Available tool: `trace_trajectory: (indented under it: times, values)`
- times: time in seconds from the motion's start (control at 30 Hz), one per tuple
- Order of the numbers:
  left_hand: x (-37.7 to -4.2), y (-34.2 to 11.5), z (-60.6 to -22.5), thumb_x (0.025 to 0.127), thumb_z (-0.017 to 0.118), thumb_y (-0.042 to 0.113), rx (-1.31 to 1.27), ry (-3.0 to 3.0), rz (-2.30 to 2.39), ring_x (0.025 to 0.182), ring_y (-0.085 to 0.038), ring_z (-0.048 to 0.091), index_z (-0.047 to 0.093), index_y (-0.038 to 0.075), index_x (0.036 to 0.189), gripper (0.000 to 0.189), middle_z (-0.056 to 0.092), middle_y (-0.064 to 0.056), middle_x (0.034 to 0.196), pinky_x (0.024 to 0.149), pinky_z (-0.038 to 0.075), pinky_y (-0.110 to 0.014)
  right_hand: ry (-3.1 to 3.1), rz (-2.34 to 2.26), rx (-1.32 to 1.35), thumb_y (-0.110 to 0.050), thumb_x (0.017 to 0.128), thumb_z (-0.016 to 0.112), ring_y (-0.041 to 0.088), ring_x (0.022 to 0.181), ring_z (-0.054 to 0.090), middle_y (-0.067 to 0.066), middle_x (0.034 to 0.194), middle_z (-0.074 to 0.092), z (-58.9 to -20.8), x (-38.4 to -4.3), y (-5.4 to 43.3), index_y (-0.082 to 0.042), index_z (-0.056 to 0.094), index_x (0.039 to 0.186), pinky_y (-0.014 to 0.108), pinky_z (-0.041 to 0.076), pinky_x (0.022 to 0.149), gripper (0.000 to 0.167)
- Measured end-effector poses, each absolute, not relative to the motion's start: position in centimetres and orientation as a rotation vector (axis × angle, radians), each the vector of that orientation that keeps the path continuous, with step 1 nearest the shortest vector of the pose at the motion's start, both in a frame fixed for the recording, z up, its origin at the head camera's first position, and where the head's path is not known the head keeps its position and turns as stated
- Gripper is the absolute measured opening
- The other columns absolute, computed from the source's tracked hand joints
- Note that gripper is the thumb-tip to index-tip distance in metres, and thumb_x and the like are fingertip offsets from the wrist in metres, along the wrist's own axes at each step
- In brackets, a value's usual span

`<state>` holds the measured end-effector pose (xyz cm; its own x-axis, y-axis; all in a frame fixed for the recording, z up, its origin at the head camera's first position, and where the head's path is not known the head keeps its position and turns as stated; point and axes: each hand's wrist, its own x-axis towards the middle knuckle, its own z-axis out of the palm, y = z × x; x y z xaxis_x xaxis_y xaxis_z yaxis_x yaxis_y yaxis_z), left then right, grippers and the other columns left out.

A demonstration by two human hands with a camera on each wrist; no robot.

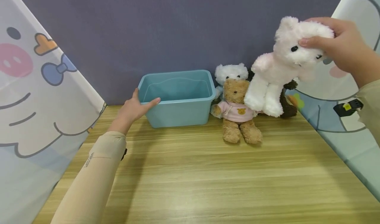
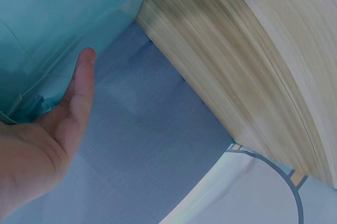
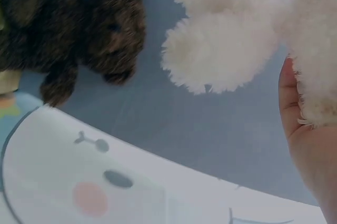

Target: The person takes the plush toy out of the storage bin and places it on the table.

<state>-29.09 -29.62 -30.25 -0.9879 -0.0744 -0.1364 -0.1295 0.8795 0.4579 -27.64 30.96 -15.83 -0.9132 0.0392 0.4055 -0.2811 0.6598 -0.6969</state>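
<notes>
My right hand [image 1: 344,46] grips a white plush toy [image 1: 261,95] by the head and holds it up above the table, its legs hanging down. Part of that hand shows beside white fur [image 3: 221,50] in the right wrist view. At the left front corner of a light blue plastic bin [image 1: 181,113], my left hand [image 1: 132,110] holds the rim, thumb over the front edge and fingers along the left side. The left wrist view shows the hand [image 2: 63,124] against the bin wall [image 2: 68,8]. The visible part of the bin's inside holds nothing.
Right of the bin sits a tan teddy bear [image 1: 236,118] in a pink shirt. Behind it is a white plush bear [image 1: 228,73]. A dark brown plush bear [image 3: 113,37] is partly hidden behind the raised toy in the head view. Printed cloths flank the wooden table [image 1: 193,171].
</notes>
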Motion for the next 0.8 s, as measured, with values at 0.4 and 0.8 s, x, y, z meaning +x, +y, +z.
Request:
trace_trajectory:
  times: [0.4,0.8]
  values:
    - [-29.3,-29.6,-30.4,0.069,0.038,0.110,-0.147,2.927,0.709,0.153,-0.063,0.030,-0.033,0.024,0.164,0.147,0.012,-0.037,0.173,0.114,0.038,-0.078,-2.747,0.914,0.059,-0.040,0.094,0.082,-0.005,0.090,0.047,-0.032,0.119,0.055,-19.2,-27.0,35.3,-0.045,0.057,0.153,0.013,0.043,0.058,0.064]
    - [-28.8,-29.5,-30.3,0.071,0.038,0.109,-0.161,2.923,0.711,0.154,-0.063,0.027,-0.032,0.023,0.165,0.145,0.011,-0.038,0.173,0.117,0.034,-0.078,-2.851,0.827,0.055,-0.050,0.094,0.079,-0.007,0.090,0.047,-0.029,0.116,0.053,-22.2,-26.8,36.7,-0.046,0.053,0.156,0.018,0.041,0.064,0.067]
